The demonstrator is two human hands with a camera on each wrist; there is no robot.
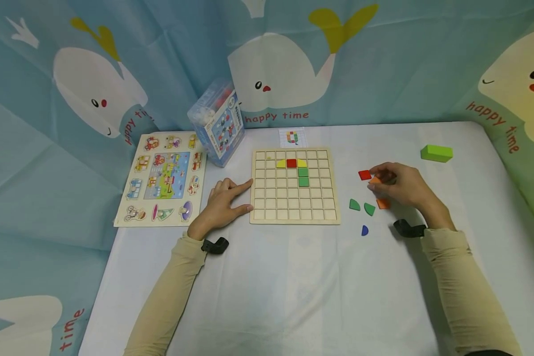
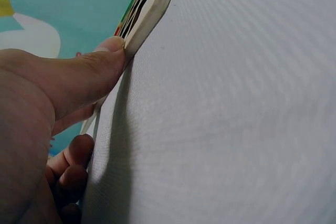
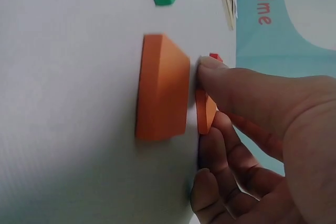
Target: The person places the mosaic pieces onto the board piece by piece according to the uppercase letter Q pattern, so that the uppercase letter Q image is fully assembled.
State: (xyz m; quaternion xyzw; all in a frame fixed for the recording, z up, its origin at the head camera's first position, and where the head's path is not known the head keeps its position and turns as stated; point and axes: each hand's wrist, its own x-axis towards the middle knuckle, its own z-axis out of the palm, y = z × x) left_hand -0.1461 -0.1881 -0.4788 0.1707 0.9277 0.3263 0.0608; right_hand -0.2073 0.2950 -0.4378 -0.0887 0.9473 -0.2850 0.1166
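Right of square pale-wood grid board, nearer right hand pinches flat orange block; left hand, thumb and forefinger spread, touches board's left edge.

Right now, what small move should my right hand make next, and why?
I'd probably lift the flat orange tile and carry it to the pale wooden grid board: your right hand pinches it, your left hand touches the board's left edge, and many cells are bare. The small white pattern card is too tiny to confirm which cell.
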